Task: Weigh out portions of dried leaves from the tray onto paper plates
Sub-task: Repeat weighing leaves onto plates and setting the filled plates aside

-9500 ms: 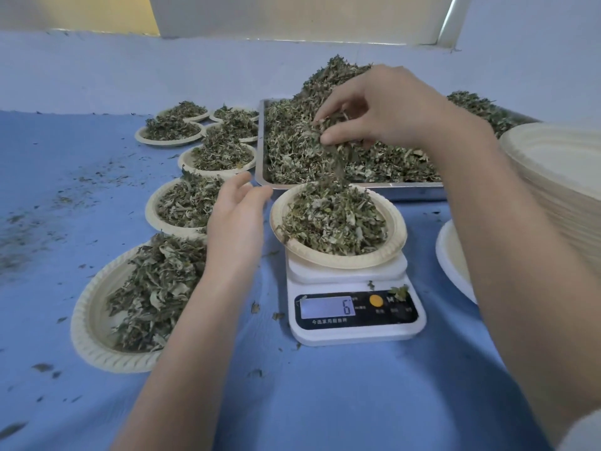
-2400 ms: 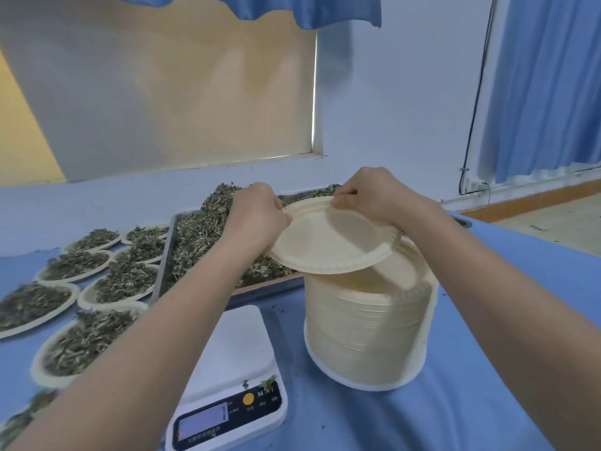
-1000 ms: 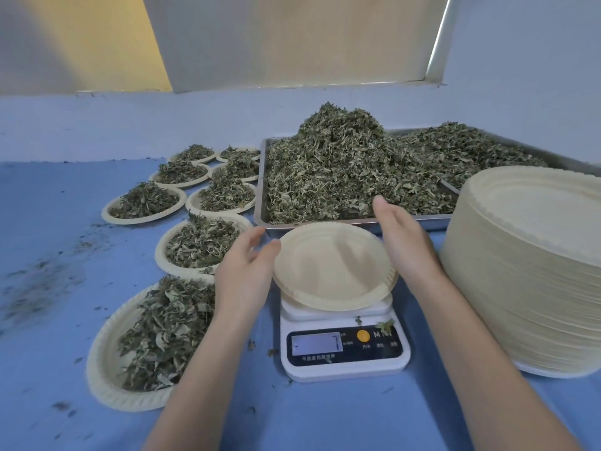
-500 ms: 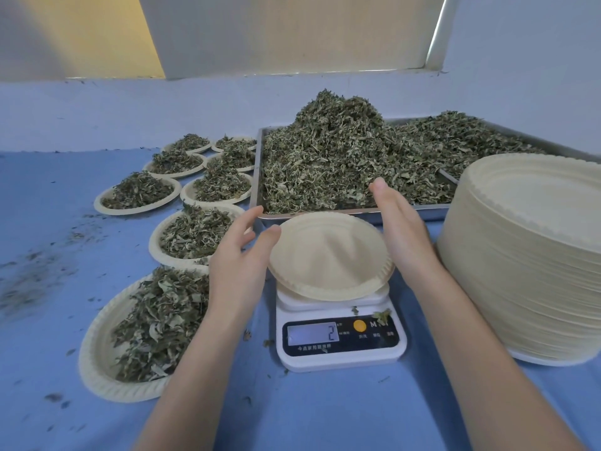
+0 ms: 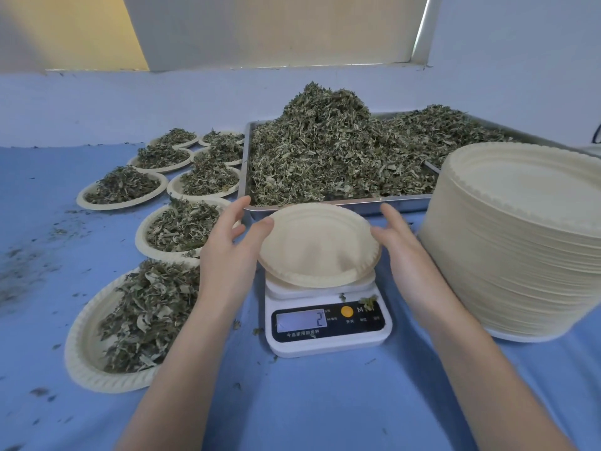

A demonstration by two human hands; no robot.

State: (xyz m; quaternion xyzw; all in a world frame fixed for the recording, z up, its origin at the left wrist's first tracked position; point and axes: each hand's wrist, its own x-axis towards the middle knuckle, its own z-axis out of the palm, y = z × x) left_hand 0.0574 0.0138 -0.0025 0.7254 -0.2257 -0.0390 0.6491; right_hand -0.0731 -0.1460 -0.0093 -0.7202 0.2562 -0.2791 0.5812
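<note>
The only readable marks stand on the front panel of the scale (image 5: 328, 323). Its display (image 5: 300, 321) shows the single digit 2 at its right end. Right of the display sits an orange button (image 5: 347, 311), and right of that the letter M, with the letters after it hidden under a leaf scrap. Small Chinese characters run under the button and in a line below the display, too small to read with certainty. Tiny unit marks beside the digit cannot be made out.

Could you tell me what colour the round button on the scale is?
Orange button, on the scale, head view.
</note>
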